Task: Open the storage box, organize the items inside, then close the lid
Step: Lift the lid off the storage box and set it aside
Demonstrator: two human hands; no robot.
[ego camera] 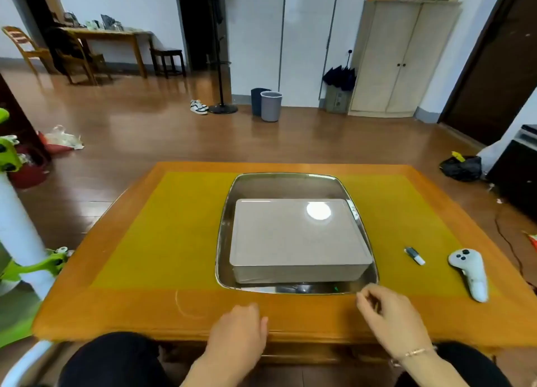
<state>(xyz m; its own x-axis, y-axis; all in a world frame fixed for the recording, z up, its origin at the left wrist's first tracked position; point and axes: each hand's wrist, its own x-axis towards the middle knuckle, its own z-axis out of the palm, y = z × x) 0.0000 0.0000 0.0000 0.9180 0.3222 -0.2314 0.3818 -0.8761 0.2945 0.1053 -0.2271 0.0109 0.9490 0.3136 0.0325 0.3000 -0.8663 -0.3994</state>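
Both hands loosely curled, holding nothing: left hand [236, 333] seemingly on table [139, 314] edge, right hand [390, 318] hovering.

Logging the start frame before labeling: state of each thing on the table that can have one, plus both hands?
storage box: lid on, closed, sitting in the metal tray.
marker: capped, lying flat on the table, right of the tray.
controller: lying flat, untouched, right of the marker.
left hand: loosely curled, holding nothing, at the table's near edge.
right hand: fingers loosely curled, holding nothing, just short of the tray's near rim.
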